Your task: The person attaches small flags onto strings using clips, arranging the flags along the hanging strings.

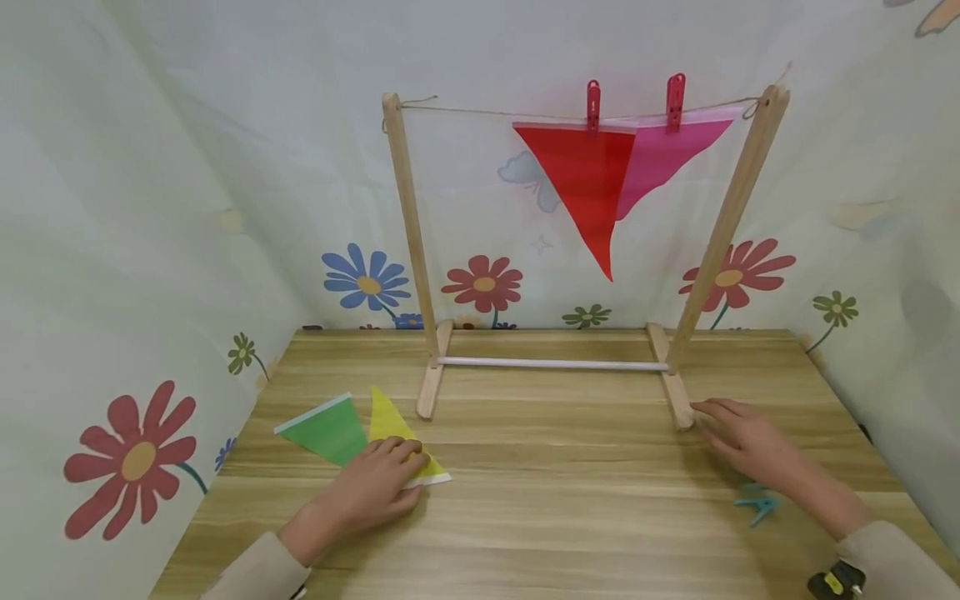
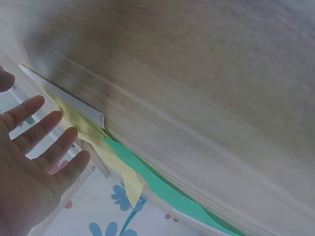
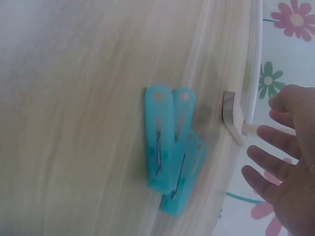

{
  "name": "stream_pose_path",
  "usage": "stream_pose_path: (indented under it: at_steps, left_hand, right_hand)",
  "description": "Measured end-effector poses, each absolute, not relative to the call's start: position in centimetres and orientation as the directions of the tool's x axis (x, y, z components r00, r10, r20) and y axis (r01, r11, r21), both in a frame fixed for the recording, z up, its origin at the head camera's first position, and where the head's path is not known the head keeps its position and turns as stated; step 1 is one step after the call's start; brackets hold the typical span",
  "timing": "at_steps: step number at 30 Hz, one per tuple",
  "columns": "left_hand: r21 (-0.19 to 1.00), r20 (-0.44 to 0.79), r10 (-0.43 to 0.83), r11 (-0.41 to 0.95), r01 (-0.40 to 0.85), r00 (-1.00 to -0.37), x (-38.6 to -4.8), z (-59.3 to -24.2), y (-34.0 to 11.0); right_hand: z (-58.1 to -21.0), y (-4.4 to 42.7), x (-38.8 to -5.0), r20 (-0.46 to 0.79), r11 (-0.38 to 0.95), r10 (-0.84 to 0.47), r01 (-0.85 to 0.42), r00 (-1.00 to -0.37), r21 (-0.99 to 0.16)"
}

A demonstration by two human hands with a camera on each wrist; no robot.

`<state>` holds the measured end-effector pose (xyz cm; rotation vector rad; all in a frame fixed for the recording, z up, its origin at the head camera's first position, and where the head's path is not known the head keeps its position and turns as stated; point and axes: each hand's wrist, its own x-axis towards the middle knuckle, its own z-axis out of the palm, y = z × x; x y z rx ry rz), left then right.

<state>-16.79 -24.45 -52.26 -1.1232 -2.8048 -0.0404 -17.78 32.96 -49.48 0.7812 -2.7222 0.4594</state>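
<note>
Head view: the left hand (image 1: pixel 377 482) has loose fingers above a yellow flag (image 1: pixel 384 419); the right hand's (image 1: pixel 750 439) loose fingers are near blue clips (image 1: pixel 762 506).

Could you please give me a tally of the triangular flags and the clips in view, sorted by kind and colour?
Red flag: 1
Pink flag: 1
Green flag: 1
Yellow flag: 1
Red clips: 2
Teal clips: 2
Total: 8

wht drape (image 1: pixel 240 92), bk/sides | multicol flwr prints (image 1: pixel 483 284) | wood-grain tbl (image 1: pixel 570 525)
</note>
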Motion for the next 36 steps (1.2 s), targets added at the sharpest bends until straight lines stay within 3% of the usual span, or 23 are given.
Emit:
stream_pose_path:
  at_steps: [11,19,30,36]
  left_hand:
    - [0.013,0.112,0.694,0.715,0.699,-0.711,-16.2,-52.5,-24.5]
    - [-0.009,0.026,0.672,0.741,0.672,-0.74,-16.7,-53.6,-23.3]
    - [0.047,0.063,0.664,0.744,0.666,-0.745,-16.6,-53.0,-24.7]
    - [0.084,0.0,0.675,0.735,0.672,-0.738,-16.5,-52.7,-26.4]
  right_hand:
    - [-49.6,34.2,-16.9,0.293,0.819,-0.446,-0.518,-0.846,-0.248]
    - [-50.3,35.2,-16.4,0.251,0.835,-0.432,-0.49,-0.866,-0.252]
    - [-52.2,38.0,-16.0,0.276,0.786,-0.532,-0.588,-0.8,-0.191]
    - [-52.7,40.7,-15.8,0.292,0.748,-0.562,-0.626,-0.774,-0.221]
